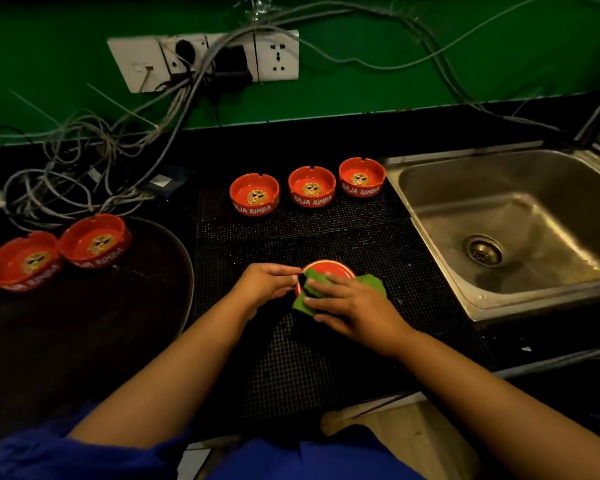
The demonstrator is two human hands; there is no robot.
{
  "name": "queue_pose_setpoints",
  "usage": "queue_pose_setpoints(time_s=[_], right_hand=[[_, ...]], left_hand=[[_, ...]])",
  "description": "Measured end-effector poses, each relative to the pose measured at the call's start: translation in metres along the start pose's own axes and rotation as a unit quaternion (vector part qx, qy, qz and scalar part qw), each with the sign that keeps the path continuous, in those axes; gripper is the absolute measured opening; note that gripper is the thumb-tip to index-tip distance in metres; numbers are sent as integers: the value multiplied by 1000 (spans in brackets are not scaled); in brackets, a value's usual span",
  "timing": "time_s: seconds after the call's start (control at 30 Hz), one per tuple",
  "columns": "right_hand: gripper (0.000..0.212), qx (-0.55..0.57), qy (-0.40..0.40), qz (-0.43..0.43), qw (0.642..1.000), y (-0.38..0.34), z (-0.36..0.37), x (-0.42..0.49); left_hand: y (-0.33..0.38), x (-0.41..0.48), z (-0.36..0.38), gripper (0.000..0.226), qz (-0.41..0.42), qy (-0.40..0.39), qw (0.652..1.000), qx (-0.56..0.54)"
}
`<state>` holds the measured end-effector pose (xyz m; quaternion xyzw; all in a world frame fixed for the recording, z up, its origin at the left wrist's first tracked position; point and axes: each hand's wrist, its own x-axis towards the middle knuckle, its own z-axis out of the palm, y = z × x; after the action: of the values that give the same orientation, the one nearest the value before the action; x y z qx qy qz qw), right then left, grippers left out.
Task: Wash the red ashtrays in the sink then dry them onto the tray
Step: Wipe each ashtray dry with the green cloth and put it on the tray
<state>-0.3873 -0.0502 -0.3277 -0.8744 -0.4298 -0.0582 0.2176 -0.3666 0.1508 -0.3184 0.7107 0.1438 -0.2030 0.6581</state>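
Note:
A red ashtray (329, 267) lies upside down on the black studded mat in front of me. My left hand (267, 282) grips its left rim. My right hand (350, 304) presses a green cloth (373, 284) onto its base. Three more red ashtrays stand upright in a row at the back of the mat: left (254, 194), middle (311, 186), right (361, 177). Two red ashtrays (96, 240) (23, 260) sit on the dark round tray (160, 271) at the left. The steel sink (520, 216) is at the right, with no ashtray in it.
A tangle of grey cables (84, 161) lies on the counter at the back left, running up to wall sockets (205, 58) on the green wall. The sink drain (484, 251) is open. The counter's front edge is just below my forearms.

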Motion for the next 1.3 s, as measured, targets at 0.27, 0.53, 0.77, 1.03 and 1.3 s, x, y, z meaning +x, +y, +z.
queue_pose_setpoints(time_s=[0.27, 0.53, 0.77, 1.03, 1.3], right_hand=[[51, -120, 84, 201, 969, -2, 9, 10], [50, -80, 97, 133, 983, 13, 13, -1], [39, 2, 96, 18, 995, 10, 12, -4], [37, -1, 157, 119, 980, 2, 25, 1], [40, -7, 164, 223, 961, 4, 22, 0]], left_hand=[[18, 11, 20, 72, 26, -86, 993, -71], [1, 7, 32, 100, 11, -108, 962, -249], [-9, 3, 46, 98, 38, -85, 953, -289], [-10, 0, 56, 90, 60, -43, 959, -275], [-9, 2, 62, 86, 58, -26, 960, -271]])
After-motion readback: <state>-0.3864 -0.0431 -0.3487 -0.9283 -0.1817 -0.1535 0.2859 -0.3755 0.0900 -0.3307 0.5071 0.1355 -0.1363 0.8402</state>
